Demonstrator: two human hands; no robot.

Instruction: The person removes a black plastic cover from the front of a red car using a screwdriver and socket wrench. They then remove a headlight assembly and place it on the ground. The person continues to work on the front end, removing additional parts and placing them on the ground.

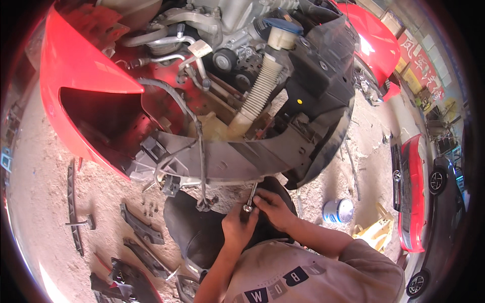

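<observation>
Both my hands meet just below the front crossmember [237, 161] of a red car with its bumper off. A slim metal wrench [250, 196] stands upright between them, its lower end at my fingers. My left hand [238, 225] closes around the wrench's lower end. My right hand [272, 206] pinches the same spot from the right. A loose wiring cable [201, 151] hangs down just left of the hands, ending in a connector [204, 204].
Black trim pieces [141, 230] and a long strip [73, 207] lie on the sandy ground at the left. A small round tin [338, 210] stands at the right, with a yellow object [374, 232] beyond it. A detached red bumper [413, 197] and another car's wheels [437, 181] lie far right.
</observation>
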